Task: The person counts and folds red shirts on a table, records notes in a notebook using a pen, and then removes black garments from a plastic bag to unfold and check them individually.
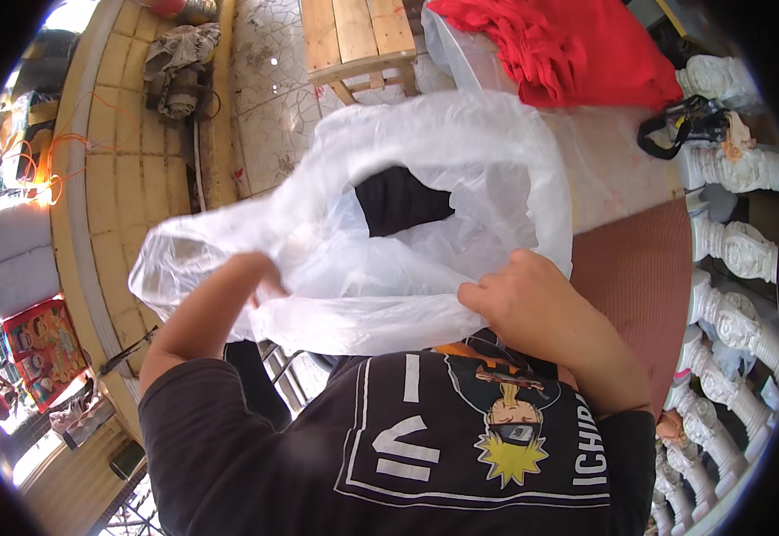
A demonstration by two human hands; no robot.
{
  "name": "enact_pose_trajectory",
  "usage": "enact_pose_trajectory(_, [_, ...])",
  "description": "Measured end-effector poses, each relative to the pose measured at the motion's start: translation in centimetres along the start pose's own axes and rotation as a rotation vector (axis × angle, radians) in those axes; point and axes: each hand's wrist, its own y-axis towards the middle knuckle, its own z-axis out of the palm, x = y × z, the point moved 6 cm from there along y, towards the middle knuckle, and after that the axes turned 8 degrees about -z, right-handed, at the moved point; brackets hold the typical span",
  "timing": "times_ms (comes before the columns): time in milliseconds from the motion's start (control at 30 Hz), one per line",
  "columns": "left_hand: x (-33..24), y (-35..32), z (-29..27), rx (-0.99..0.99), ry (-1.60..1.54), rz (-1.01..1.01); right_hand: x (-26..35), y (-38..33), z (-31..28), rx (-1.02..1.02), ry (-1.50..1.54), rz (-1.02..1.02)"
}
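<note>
A large translucent white plastic bag [354, 335] lies spread in front of me, its wide mouth facing up. Inside it, a piece of black cloth [403, 201] shows against the plastic. My right hand [519, 290] is closed on the near right part of the bag's rim, thumb and fingers pinching the plastic. At the near left of the mouth, my left hand [264, 271] bends down over the rim with its fingers curled on the plastic. It is slightly blurred, and its fingertips are partly hidden.
Bright red cloth [568, 54] is heaped at the far right of the table. A black strap [662, 138] lies near white balusters [733, 250] along the right side. Beyond the bag stands a wooden bench [358, 40]. A tiled ledge [144, 192] runs along the left.
</note>
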Motion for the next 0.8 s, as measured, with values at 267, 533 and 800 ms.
enact_pose_trajectory(267, [-8.2, -9.9, -23.6, -1.075, -0.559, 0.607, 2.7, -2.1, 0.6, -0.016, 0.003, -0.009])
enact_pose_trajectory(533, [-16.6, 1.5, -3.3, -0.547, 0.51, 0.417, 1.2, -3.2, 0.3, -0.294, -0.113, 0.057])
enact_pose_trajectory(800, [-9.4, 5.4, 4.8, -0.172, 0.41, 0.317, 1.9, -3.6, 0.3, -0.399, -0.164, -0.015])
